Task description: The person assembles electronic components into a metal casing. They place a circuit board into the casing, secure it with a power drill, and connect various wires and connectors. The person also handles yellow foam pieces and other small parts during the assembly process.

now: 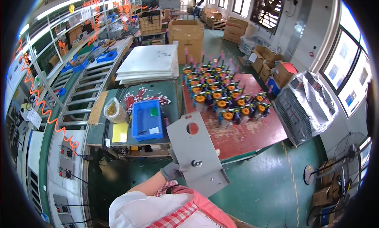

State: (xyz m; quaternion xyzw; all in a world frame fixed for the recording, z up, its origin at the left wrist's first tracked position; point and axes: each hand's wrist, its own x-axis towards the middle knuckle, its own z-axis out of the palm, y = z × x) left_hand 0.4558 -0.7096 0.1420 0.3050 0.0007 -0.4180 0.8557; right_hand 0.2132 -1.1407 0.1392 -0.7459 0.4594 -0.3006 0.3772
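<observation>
A green workshop floor (260, 188) fills the near right of the scene. On it stands a red-topped table (244, 135), and its far half is crowded with rows of small assemblies with orange coils (221, 96). Left of that table is a dark green workbench (158, 90). At the far end of the bench lies a stack of white sheets (150, 64), and beyond the stack stands a large open cardboard box (186, 32). Further left, a roller conveyor rack (81, 94) runs away into the distance.

Near the middle, a grey metal plate (196, 155) is held up over the near edge of the tables. It is tilted, with a round hole near its far end and a small dark knob lower down. The left hand (172, 171), in a grey glove, grips the plate's near left edge, with its fingers closed on the metal. The right hand is hidden, so its fingers cannot be judged.

On the workbench, just left of the plate, sits a blue plastic bin (147, 119). Beside it to the left are a yellow pad (120, 132) and a clear bag of small brass parts (113, 109). Red and white small parts (144, 96) are scattered just beyond the bin.
</observation>
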